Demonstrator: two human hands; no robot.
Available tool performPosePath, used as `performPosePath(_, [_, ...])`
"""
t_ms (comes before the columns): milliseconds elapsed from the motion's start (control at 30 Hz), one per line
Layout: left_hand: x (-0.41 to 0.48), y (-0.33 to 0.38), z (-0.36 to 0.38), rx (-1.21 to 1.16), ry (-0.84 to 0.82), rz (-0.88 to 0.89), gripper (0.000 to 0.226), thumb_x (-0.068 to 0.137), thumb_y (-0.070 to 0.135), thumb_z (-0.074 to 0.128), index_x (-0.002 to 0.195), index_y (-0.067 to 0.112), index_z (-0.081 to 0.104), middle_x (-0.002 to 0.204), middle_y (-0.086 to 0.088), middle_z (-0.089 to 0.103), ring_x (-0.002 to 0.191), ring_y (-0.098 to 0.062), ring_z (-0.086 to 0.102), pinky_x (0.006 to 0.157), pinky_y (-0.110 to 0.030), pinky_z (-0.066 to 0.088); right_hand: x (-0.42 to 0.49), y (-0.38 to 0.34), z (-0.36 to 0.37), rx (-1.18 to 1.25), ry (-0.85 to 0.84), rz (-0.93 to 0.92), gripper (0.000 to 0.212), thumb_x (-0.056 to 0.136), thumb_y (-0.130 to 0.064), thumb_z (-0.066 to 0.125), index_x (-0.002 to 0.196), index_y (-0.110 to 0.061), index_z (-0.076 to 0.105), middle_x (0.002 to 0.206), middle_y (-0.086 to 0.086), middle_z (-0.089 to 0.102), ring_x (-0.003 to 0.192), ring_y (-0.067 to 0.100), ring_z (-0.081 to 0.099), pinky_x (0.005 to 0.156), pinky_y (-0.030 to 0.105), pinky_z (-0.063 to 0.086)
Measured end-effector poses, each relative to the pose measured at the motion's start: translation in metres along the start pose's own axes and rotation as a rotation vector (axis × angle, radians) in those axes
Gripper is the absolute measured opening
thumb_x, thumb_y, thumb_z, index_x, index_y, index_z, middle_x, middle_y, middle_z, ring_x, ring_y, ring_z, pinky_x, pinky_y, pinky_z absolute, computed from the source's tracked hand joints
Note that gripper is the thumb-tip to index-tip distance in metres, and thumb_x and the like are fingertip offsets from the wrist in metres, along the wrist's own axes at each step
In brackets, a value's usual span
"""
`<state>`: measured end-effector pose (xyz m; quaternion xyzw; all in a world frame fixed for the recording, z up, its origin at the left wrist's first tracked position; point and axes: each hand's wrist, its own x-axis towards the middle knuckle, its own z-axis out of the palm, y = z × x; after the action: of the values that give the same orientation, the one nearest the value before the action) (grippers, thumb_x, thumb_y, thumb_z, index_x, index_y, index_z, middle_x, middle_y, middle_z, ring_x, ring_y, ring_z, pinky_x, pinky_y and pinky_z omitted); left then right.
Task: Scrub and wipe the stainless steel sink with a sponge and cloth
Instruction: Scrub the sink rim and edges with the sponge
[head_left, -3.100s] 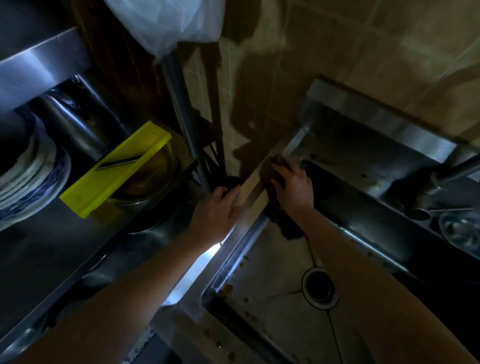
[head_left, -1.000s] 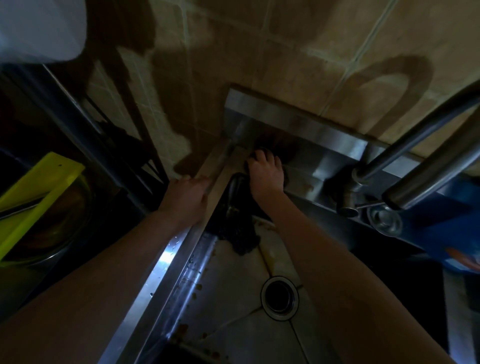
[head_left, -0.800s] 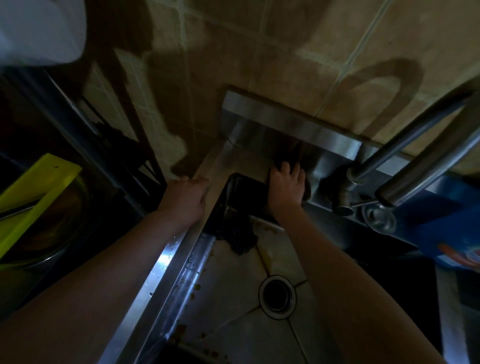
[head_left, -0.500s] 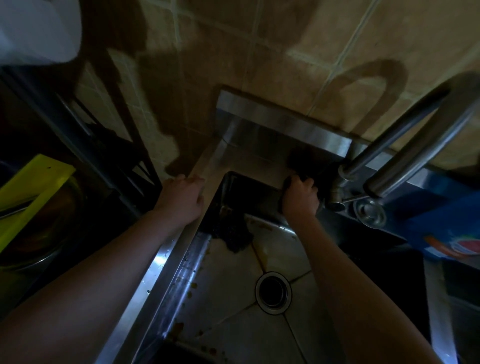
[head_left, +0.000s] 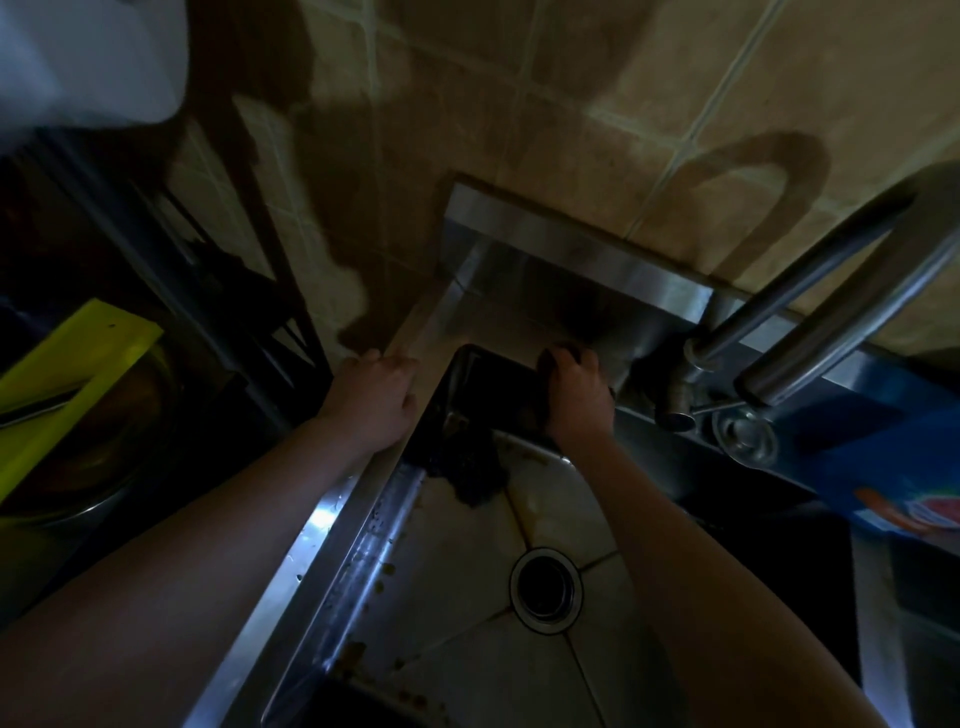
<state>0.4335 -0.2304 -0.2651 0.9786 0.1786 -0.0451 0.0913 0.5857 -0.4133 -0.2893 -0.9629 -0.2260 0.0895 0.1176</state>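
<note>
At the back rim of the sink (head_left: 317, 545), just beside the faucet base, a dark sponge (head_left: 563, 357) shows only as a dim pad under the fingertips of the right hand (head_left: 576, 400). Its outline is largely lost in shadow. The fingers curl down over it and press it onto the steel ledge, so the pad sits at the far end of the hand, with the palm toward the basin. Judged as a wet scrubbing pad, it should be light, soft, compressible and somewhat slippery. The surest hold is across its top, fingers spread, with the thumb at one edge. The left hand (head_left: 371, 400) braces on the left rim, fingers bent over the outer edge. A dark crumpled cloth (head_left: 467, 470) lies in the far-left corner of the basin, between the two hands and apart from both. Brown specks dot the left wall and the floor near the drain (head_left: 545, 590). Farther out are the faucet (head_left: 852, 322) and a blue packet (head_left: 914, 457) at right, and a yellow board (head_left: 78, 358) at left.
</note>
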Motion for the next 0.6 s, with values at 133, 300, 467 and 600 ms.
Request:
performPosePath(133, [0.0,0.002,0.001,0.028,-0.015,-0.006,0.031,0.082,0.023,0.049,0.112,0.016,0.053,0.109,-0.009,0.064,0.105,-0.032,0.052,0.081,-0.037,0.042,0.006,0.021,-0.01,0.146,0.134,0.177,0.039,0.094,-0.01,0.044,0.131,-0.018,0.051,0.128,0.021,0.045,0.115,0.042,0.049,0.093,0.047,0.046])
performPosePath(300, [0.0,0.001,0.003,0.007,-0.011,-0.005,0.031,0.081,0.023,0.049,0.11,0.015,0.054,0.111,-0.008,0.062,0.104,-0.032,0.051,0.082,-0.037,0.042,0.009,0.025,-0.009,0.163,0.181,0.264,0.035,0.096,-0.012,0.041,0.128,-0.016,0.055,0.125,0.021,0.045,0.112,0.043,0.05,0.095,0.051,0.045])
performPosePath(467, [-0.001,0.0,0.005,-0.02,0.005,0.007,0.037,0.08,0.02,0.051,0.116,0.013,0.055,0.115,-0.011,0.06,0.103,-0.033,0.051,0.085,-0.039,0.044,0.02,-0.011,0.003,0.138,0.118,0.114,0.034,0.093,-0.01,0.042,0.124,-0.014,0.057,0.125,0.02,0.047,0.109,0.044,0.053,0.091,0.048,0.047])
performPosePath(600, [0.0,0.001,0.004,-0.046,0.027,0.008,0.037,0.078,0.018,0.053,0.114,0.012,0.057,0.111,-0.014,0.062,0.101,-0.035,0.052,0.084,-0.041,0.046,0.022,-0.035,0.013,0.065,0.039,-0.125,0.035,0.093,-0.011,0.044,0.125,-0.014,0.055,0.133,0.017,0.043,0.112,0.041,0.05,0.092,0.046,0.046])
